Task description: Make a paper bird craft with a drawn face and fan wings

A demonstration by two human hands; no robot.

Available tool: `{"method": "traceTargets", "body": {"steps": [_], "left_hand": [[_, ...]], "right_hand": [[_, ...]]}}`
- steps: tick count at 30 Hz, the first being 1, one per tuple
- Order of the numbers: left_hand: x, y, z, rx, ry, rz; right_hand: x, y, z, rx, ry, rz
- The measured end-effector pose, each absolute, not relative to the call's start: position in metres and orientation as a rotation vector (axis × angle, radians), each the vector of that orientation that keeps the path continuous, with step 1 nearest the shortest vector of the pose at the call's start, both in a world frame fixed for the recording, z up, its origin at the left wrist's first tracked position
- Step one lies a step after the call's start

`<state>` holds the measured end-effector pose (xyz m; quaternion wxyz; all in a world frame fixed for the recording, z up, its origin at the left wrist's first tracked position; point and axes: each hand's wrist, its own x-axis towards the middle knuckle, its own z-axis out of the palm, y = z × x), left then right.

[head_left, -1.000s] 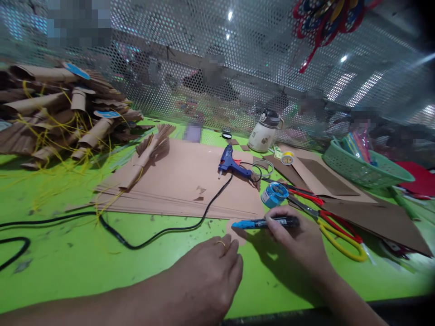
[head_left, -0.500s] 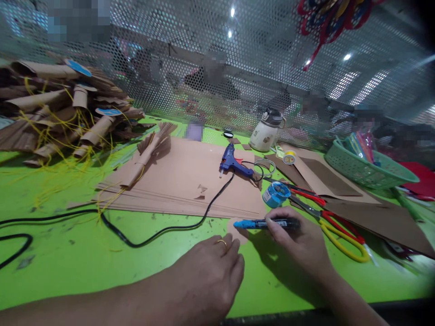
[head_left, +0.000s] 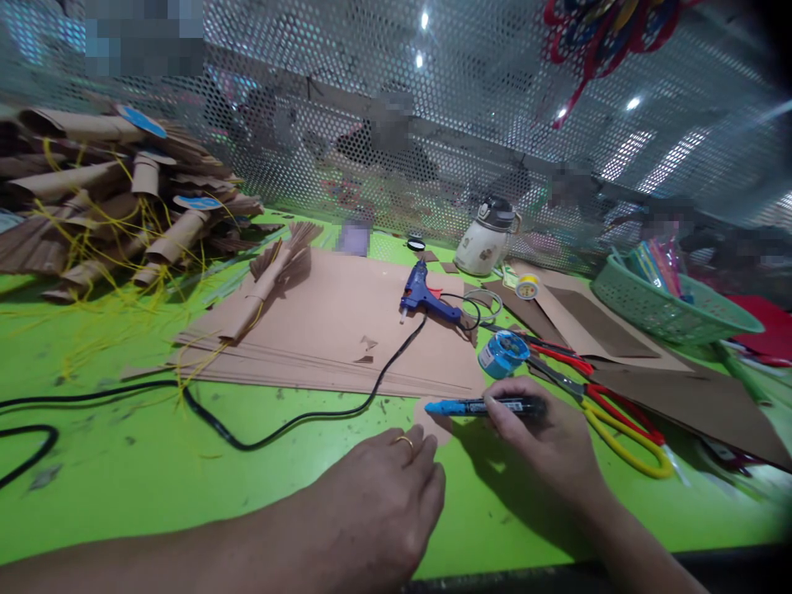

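My right hand (head_left: 548, 437) is closed round a black marker (head_left: 511, 406), held nearly level, its blue-coated tip pointing left. That tip is over a small light-brown paper piece (head_left: 440, 427) on the green table. My left hand (head_left: 396, 487), with a ring on one finger, lies at the near left edge of this piece; its fingers are bent, and their tips are partly hidden. Just beyond my right hand stands an open jar of blue paint (head_left: 502, 355). A stack of brown paper sheets (head_left: 346, 322) lies behind the small piece.
A blue glue gun (head_left: 424, 297) rests on the stack, its black cord (head_left: 278, 431) running left. Scissors with yellow handles (head_left: 624, 445) lie right. Rolled paper pieces (head_left: 105, 198) are heaped left. Behind are a bottle (head_left: 486, 239), a green basket (head_left: 674, 305) and a perforated metal screen (head_left: 278, 107).
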<state>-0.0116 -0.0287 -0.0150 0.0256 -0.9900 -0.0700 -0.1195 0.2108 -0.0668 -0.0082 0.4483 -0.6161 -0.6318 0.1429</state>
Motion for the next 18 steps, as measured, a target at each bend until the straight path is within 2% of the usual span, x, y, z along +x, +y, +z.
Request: {"method": "traceTargets", "body": {"steps": [18], "left_hand": [[-0.0117,-0.0297,-0.0139,-3.055,-0.23,-0.359]], "right_hand": [[0.2079,-0.068,-0.0061,-1.529,-1.539,0.35]]}}
